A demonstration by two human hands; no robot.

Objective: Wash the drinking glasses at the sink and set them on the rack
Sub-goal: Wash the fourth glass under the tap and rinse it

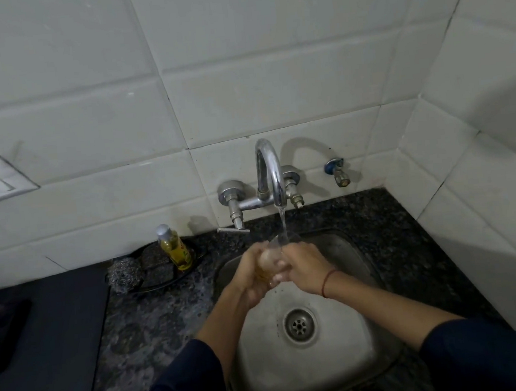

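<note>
Steel sink, frame centre: left hand and right hand both clasp a drinking glass under the tap stream for rinsing.

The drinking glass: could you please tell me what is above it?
The tap spout runs water onto the drinking glass; the left hand and right hand wrap its sides, hiding its contents.

Dim, greyish light; the curved chrome tap throws a soft shadow rightward on the white wall tiles, whose lines bow near the edges.
</note>
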